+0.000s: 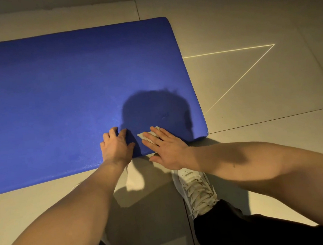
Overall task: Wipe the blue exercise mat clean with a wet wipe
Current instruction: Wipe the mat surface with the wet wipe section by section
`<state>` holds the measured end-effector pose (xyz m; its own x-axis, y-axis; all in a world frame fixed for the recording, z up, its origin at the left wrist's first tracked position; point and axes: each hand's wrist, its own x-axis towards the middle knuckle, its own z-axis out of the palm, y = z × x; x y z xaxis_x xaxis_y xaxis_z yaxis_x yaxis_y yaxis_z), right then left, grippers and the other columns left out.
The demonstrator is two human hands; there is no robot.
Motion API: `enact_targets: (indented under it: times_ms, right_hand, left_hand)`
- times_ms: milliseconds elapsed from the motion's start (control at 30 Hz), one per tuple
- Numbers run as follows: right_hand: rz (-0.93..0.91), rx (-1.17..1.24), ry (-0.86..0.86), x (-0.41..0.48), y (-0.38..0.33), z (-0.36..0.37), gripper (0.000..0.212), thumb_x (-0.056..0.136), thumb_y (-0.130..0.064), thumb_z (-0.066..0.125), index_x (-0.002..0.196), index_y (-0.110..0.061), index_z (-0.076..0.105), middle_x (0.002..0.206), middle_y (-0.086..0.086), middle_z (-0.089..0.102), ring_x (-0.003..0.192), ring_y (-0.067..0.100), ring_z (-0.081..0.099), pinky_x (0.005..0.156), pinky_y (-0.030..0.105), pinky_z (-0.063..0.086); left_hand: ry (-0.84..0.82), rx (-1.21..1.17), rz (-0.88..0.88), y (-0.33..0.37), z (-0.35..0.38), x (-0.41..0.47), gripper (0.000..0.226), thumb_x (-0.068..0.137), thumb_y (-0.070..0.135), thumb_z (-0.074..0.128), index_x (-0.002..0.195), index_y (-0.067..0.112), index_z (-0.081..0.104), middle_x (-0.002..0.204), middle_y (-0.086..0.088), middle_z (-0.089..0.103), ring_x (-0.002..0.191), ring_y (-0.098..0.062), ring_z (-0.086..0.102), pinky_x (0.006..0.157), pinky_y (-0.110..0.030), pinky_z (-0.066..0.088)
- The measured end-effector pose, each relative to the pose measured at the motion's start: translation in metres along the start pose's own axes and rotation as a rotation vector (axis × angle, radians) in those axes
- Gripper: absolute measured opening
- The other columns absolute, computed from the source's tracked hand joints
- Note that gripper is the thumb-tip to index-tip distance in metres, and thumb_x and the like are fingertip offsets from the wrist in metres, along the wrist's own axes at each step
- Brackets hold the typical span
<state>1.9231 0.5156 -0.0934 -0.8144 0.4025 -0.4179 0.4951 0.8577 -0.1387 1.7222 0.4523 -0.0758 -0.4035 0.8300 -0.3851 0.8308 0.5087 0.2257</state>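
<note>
The blue exercise mat lies flat on the tiled floor and fills the left and middle of the view. My right hand lies flat near the mat's near right corner, its straight fingers pressing a small white wet wipe onto the mat. Most of the wipe is hidden under the fingers. My left hand rests on the mat's near edge just left of it, fingers spread and slightly bent, holding nothing.
Beige floor tiles surround the mat. My white laced shoe and dark trouser leg are below the right hand. A bright thin light line forms a triangle on the floor to the right. My head's shadow falls on the mat.
</note>
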Motion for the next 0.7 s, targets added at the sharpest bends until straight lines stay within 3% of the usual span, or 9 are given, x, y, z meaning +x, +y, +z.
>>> enact_targets:
  times_ms: [100, 267, 333, 500, 633, 700]
  right_hand:
    - [0.089, 0.042, 0.028, 0.003, 0.018, -0.003, 0.074, 0.106, -0.057, 0.02, 0.164, -0.016, 0.0, 0.171, -0.001, -0.012, 0.156, 0.025, -0.016, 0.127, 0.044, -0.003]
    - [0.456, 0.153, 0.062, 0.012, 0.055, -0.011, 0.08, 0.106, -0.057, 0.024, 0.162, -0.008, -0.004, 0.171, 0.006, -0.009, 0.157, 0.028, -0.009, 0.128, 0.044, 0.001]
    - [0.43, 0.219, 0.066, 0.019, 0.045, -0.012, 0.081, 0.106, -0.057, 0.021, 0.161, -0.004, -0.004, 0.171, 0.008, -0.011, 0.157, 0.03, -0.01, 0.128, 0.045, 0.001]
    - [0.07, 0.15, -0.008, 0.032, -0.007, -0.006, 0.075, 0.108, -0.052, 0.024, 0.162, -0.006, -0.001, 0.17, 0.005, -0.015, 0.156, 0.025, -0.017, 0.127, 0.042, -0.007]
    - [0.046, 0.05, 0.037, 0.035, 0.02, -0.013, 0.075, 0.107, -0.054, 0.027, 0.163, -0.012, -0.001, 0.171, 0.002, -0.009, 0.157, 0.024, -0.011, 0.127, 0.042, -0.004]
    - [0.166, 0.066, 0.068, 0.038, 0.051, -0.021, 0.078, 0.106, -0.055, 0.027, 0.163, -0.011, -0.003, 0.171, 0.002, -0.007, 0.158, 0.026, -0.007, 0.128, 0.045, 0.002]
  left_hand:
    - [0.039, -0.022, 0.01, 0.001, -0.003, 0.002, 0.062, 0.093, 0.036, 0.065, 0.148, 0.018, 0.043, 0.153, -0.008, 0.032, 0.134, -0.032, 0.03, 0.106, -0.045, 0.032]
    - [0.008, 0.027, 0.009, -0.001, -0.006, 0.008, 0.067, 0.093, 0.038, 0.064, 0.151, 0.018, 0.037, 0.159, -0.006, 0.024, 0.137, -0.032, 0.027, 0.109, -0.045, 0.031]
    - [-0.012, 0.035, -0.015, -0.002, -0.007, 0.011, 0.071, 0.092, 0.039, 0.066, 0.152, 0.019, 0.033, 0.161, -0.007, 0.02, 0.139, -0.032, 0.024, 0.11, -0.045, 0.03]
    - [-0.044, 0.033, -0.037, -0.004, -0.007, 0.018, 0.076, 0.091, 0.041, 0.067, 0.155, 0.022, 0.03, 0.161, -0.005, 0.018, 0.139, -0.031, 0.023, 0.109, -0.043, 0.032]
    - [-0.05, 0.045, -0.045, -0.005, -0.007, 0.019, 0.076, 0.091, 0.044, 0.067, 0.155, 0.024, 0.03, 0.161, -0.004, 0.019, 0.14, -0.031, 0.022, 0.11, -0.042, 0.031]
    - [-0.053, 0.046, -0.043, -0.005, -0.007, 0.018, 0.076, 0.091, 0.044, 0.067, 0.155, 0.024, 0.03, 0.16, -0.004, 0.019, 0.139, -0.031, 0.022, 0.11, -0.042, 0.031]
